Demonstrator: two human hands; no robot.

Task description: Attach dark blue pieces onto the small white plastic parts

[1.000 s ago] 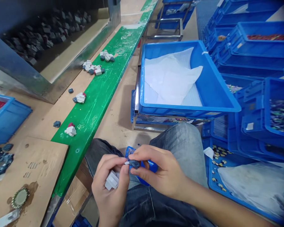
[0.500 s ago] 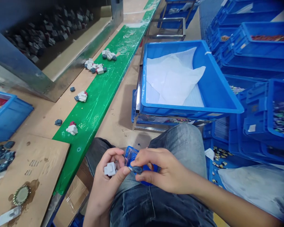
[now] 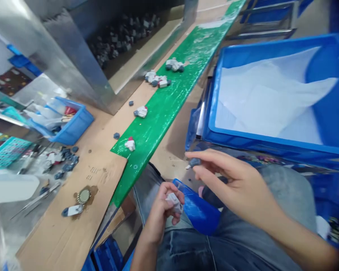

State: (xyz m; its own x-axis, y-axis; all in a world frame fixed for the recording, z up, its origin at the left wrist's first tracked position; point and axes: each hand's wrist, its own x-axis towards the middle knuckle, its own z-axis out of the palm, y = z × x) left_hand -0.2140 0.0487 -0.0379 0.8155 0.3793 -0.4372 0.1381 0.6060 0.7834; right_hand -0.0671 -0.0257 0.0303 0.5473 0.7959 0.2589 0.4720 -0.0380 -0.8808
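Note:
My left hand (image 3: 165,207) is closed around a small white block-shaped plastic part (image 3: 174,202), held low above my lap. Higher and to the right, my right hand (image 3: 228,177) pinches a small dark grey-blue part (image 3: 194,162) between thumb and forefinger; a thin pale tip sticks out of its left end. The two hands are apart. Below them a blue plastic bin (image 3: 199,210) lies at my lap. On the green strip (image 3: 158,124) to the left sit several white pieces with dark and red bits, the nearest being a white-and-red piece (image 3: 130,144).
A cardboard sheet (image 3: 56,222) on the bench carries a bottle-cap-like disc (image 3: 84,195) and a white-and-grey piece (image 3: 72,210). Tweezers (image 3: 39,197) lie at the left. A large blue crate (image 3: 271,145) with white sheets stands right. A metal box (image 3: 101,94) holds many parts.
My hands have separated: the right has lifted away with the dark part, while the left has curled round the white part. The view has swung left.

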